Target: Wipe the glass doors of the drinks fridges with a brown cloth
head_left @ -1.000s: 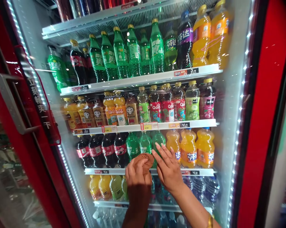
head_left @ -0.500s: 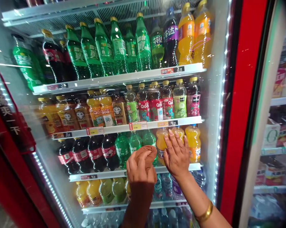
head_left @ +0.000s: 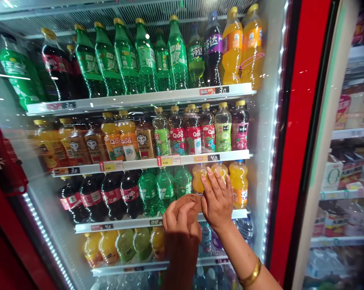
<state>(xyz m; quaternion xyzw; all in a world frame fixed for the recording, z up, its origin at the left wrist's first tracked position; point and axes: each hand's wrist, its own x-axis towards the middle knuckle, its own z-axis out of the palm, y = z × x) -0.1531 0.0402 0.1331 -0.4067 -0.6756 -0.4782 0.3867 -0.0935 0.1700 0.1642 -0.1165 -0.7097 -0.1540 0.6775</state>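
Note:
My left hand [head_left: 182,221] is closed around a bunched brown cloth [head_left: 191,199], in front of the lower middle shelves of a drinks fridge. My right hand [head_left: 218,197] lies flat with its fingers stretched out, seemingly on the glass door, just right of the cloth. Behind its fingertips stand orange drink bottles [head_left: 238,183]. Green soda bottles [head_left: 165,185] are behind and above my left hand. A gold bracelet [head_left: 251,274] circles my right wrist.
The fridge holds rows of bottles on white shelves [head_left: 139,163] with price tags. A red frame [head_left: 302,100] edges the door at right. Beyond it is another shelf unit with boxes [head_left: 331,173]. A dark red strip with a handle [head_left: 7,165] runs along the left.
My left hand and the cloth have shifted slightly down, closer beside my right hand. The view has turned a little, so the fridge appears further left.

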